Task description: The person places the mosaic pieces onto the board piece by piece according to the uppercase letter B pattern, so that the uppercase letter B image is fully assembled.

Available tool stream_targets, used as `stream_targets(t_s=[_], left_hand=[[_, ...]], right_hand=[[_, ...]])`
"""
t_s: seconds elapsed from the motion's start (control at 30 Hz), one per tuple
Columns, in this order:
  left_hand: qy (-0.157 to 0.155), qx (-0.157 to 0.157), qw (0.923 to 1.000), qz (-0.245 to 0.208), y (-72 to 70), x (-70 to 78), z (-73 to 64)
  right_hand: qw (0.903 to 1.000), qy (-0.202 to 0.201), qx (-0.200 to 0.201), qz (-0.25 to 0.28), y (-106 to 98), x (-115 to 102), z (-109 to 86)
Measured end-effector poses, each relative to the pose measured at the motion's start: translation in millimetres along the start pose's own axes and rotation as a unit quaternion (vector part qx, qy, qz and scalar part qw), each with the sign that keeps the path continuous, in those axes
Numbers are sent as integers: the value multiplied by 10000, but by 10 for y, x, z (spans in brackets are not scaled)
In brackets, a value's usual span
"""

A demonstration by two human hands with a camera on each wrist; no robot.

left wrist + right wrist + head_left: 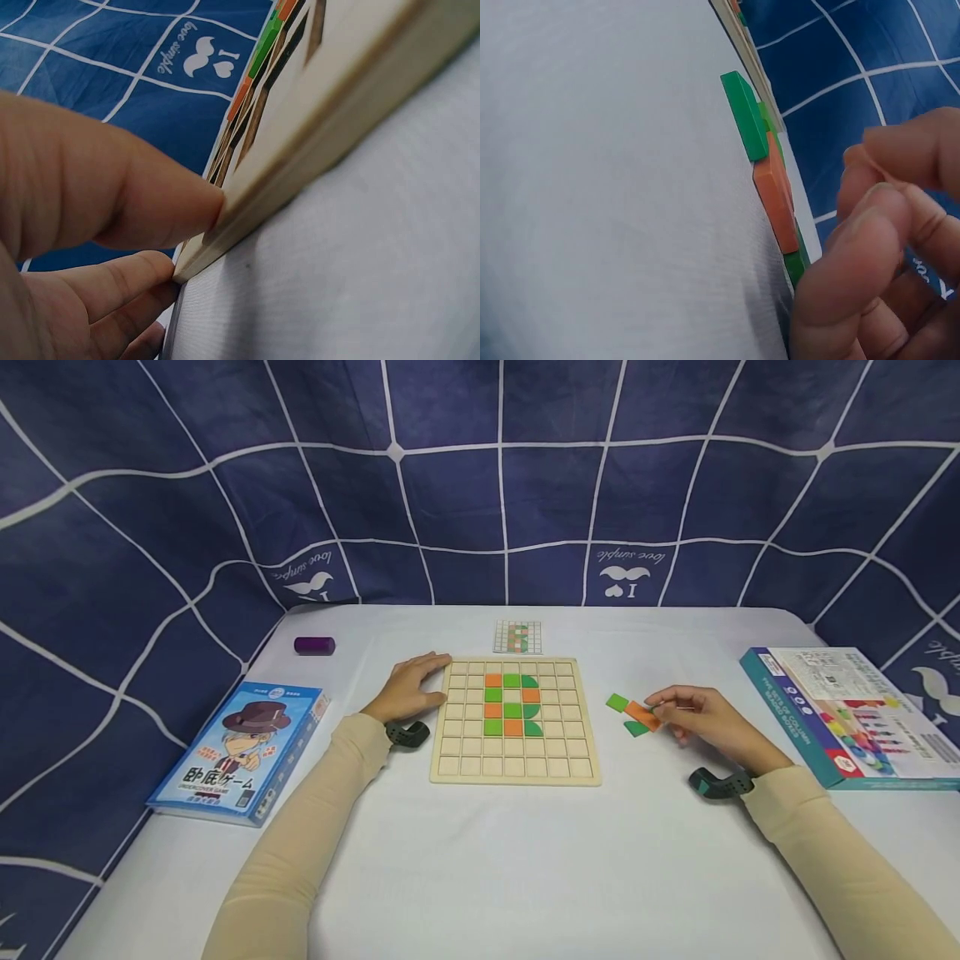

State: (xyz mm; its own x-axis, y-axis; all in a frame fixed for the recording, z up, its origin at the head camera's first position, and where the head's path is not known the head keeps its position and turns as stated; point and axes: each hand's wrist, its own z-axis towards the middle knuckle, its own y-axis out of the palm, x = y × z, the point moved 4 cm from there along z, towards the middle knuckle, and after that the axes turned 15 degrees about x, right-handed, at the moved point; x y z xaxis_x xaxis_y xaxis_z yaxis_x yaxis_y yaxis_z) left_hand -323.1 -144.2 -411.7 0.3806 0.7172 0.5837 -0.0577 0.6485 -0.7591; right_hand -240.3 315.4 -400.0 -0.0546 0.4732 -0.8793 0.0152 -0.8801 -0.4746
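My left hand (408, 689) rests at the left side of a wooden grid board (465, 766). In the left wrist view its thumb (161, 199) touches the board's edge, and the fingers reach toward a corner. Orange, light green and dark green tiles (512, 710) fill several middle cells of the board. My right hand (697, 718) hovers over loose tiles right of the board, fingers loosely bent, with no tile visible between them. Those tiles include a light green square (617, 702), orange tile (642, 716) and dark green rounded tile (636, 727); the fingers partly hide the group.
A small pattern card (518, 637) lies behind the board. At left are a blue game box (240, 752) and a dark purple cylinder (314, 646). A teal-edged box (855, 718) lies at right. Navy cloth (555, 493) hangs behind the white table (525, 868).
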Motion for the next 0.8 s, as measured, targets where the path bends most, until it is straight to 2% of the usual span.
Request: stream_targets(t_s=[0.43, 0.67, 0.8], left_hand=[[-24, -4, 10000, 22, 6, -19, 5], [2, 22, 10000, -17, 8, -26, 4], [13, 25, 10000, -11, 13, -35, 9]], right_hand=[[9956, -194, -83, -916, 11, 13, -12], [9936, -338, -136, -1067, -17, 30, -21], [9938, -520, -183, -962, -26, 19, -37]])
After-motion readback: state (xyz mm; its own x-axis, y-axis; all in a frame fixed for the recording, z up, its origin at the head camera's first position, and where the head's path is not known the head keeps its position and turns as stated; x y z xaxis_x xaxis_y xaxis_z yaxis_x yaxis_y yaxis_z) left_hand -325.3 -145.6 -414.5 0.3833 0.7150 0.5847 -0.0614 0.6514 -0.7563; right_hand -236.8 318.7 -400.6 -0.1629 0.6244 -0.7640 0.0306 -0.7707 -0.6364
